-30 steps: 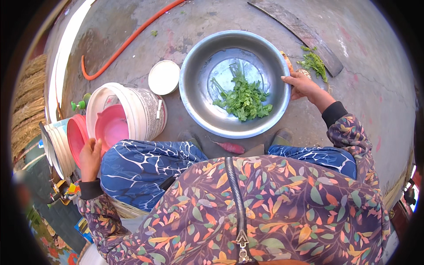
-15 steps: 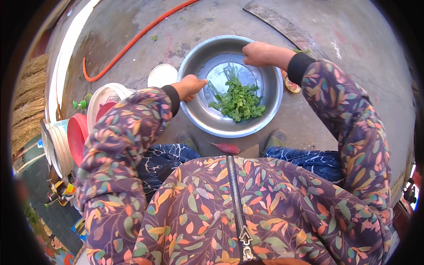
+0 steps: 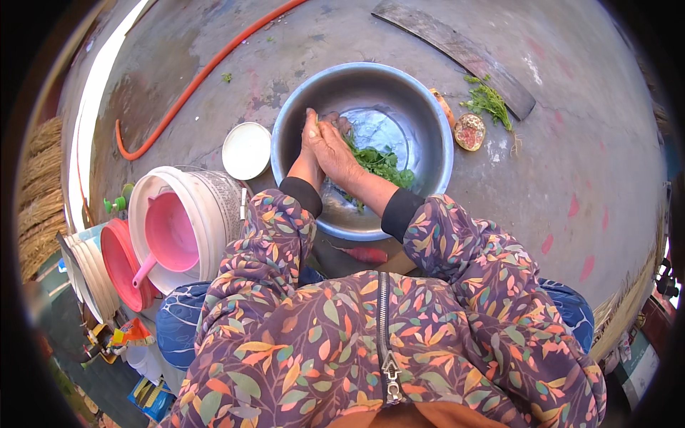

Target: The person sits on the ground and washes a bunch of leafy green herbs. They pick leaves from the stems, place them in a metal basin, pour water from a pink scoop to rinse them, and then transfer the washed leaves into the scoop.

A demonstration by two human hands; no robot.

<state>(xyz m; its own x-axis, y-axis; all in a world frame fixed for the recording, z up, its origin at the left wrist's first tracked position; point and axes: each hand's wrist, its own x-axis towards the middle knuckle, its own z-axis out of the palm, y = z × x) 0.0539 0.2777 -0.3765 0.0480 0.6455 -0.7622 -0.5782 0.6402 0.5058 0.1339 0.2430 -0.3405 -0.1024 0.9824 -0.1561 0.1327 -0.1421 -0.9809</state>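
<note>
A: Which step in hand, judging by this?

B: Handling the greens (image 3: 389,168), by the look of things: reaching into the basin (image 3: 422,123) with left hand (image 3: 309,148) and right hand (image 3: 340,154) together over one end of the greens.

A: Clamped on anything?

B: Pressed one against the other, near the basin's left wall. As for stems between the palms, can't tell; too well covered.

A: And the greens?

B: Inside the basin, spreading from just beside the hands toward the middle and the near wall.

A: What to ask of the next move?

B: Probably a light, even hold, with stems kept bunched and leaves unbruised.

A: Now for materials.

B: For the basin, smooth grey metal, round and wide-mouthed, with sloping walls and a glossy bottom. Wet or merely shiny, hard to say. For the greens, thin, frilly leaves.

A: Round about?

B: Just below the basin, a tapered, purplish-red radish (image 3: 367,255). To the left, a flat white lid (image 3: 246,150), then a white plastic bucket (image 3: 222,207) with a pink dipper (image 3: 171,232) in its mouth. Farther up, a smooth orange hose (image 3: 207,74) curving over rough, stained concrete (image 3: 571,143); at upper right, a worn grey board (image 3: 460,46).
</note>
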